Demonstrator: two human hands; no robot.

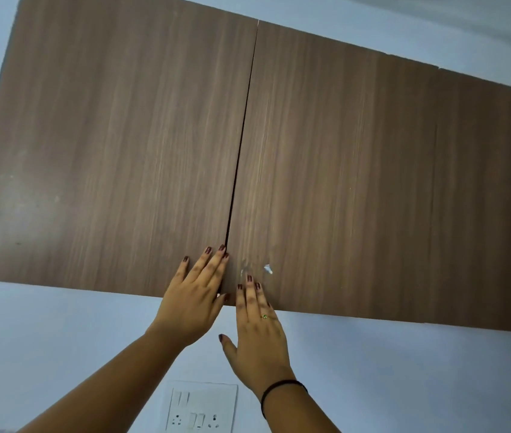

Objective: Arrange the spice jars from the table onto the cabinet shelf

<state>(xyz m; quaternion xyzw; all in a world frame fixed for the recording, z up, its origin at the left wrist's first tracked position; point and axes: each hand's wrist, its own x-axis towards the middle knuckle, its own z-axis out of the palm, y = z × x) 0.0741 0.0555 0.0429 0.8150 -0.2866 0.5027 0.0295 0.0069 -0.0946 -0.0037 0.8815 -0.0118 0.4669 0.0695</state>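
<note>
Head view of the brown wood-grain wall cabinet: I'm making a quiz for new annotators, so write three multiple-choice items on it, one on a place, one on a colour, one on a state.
1. Where does the left hand rest?
A) on the socket plate
B) on the left brown wood-grain cabinet door, beside the centre seam
C) on the bare wall

2. What colour is the thin wristband behind the right hand?
A) red
B) white
C) black

3. How do that door and the right brown wood-grain cabinet door stand?
A) both swung open
B) both closed
C) one open

Answers:
1 B, its straight fingers lie on that door by the seam.
2 C, the band looks black.
3 B, only a thin dark gap parts them.
</note>
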